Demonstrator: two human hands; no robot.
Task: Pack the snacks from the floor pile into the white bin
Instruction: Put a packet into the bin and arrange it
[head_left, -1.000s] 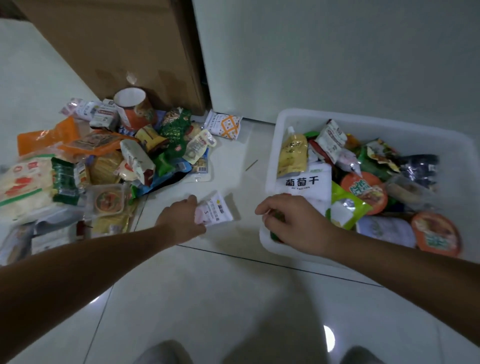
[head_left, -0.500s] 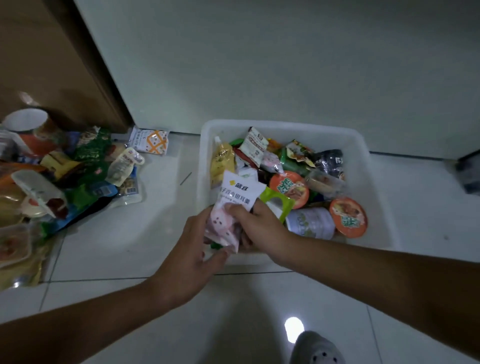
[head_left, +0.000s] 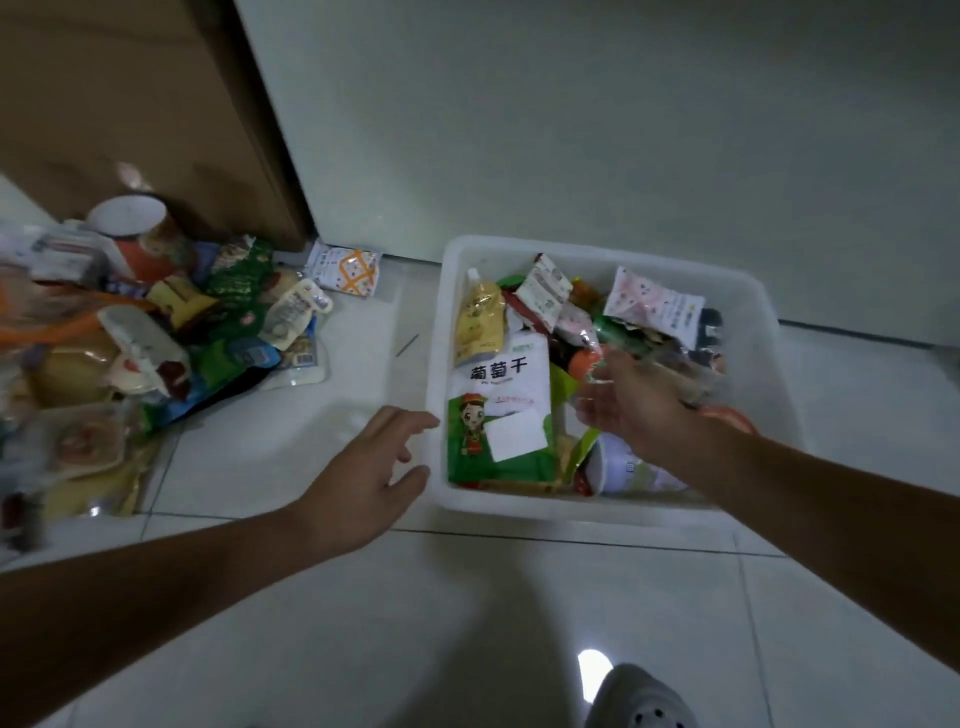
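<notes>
The white bin (head_left: 769, 332) stands on the floor at centre right, holding several snacks. A pink-and-white packet (head_left: 655, 302) lies on top of them near the bin's far right. A large white-and-green pouch (head_left: 501, 415) fills the bin's near left. My right hand (head_left: 631, 402) hovers over the middle of the bin, fingers spread, blurred and empty. My left hand (head_left: 371, 478) is open just outside the bin's left wall, above the floor, holding nothing. The floor pile of snacks (head_left: 156, 338) lies at the left.
A brown door (head_left: 130, 104) and a pale wall (head_left: 597, 119) rise behind the pile and bin. A white packet with orange print (head_left: 345, 270) lies alone by the door's foot. A grey shoe (head_left: 639, 699) shows at the bottom edge. Pale floor tiles lie between pile and bin.
The pink-and-white packet passed from my left hand to my right and now lies in the bin. Both hands have let go and opened; the left has drawn back beside the bin.
</notes>
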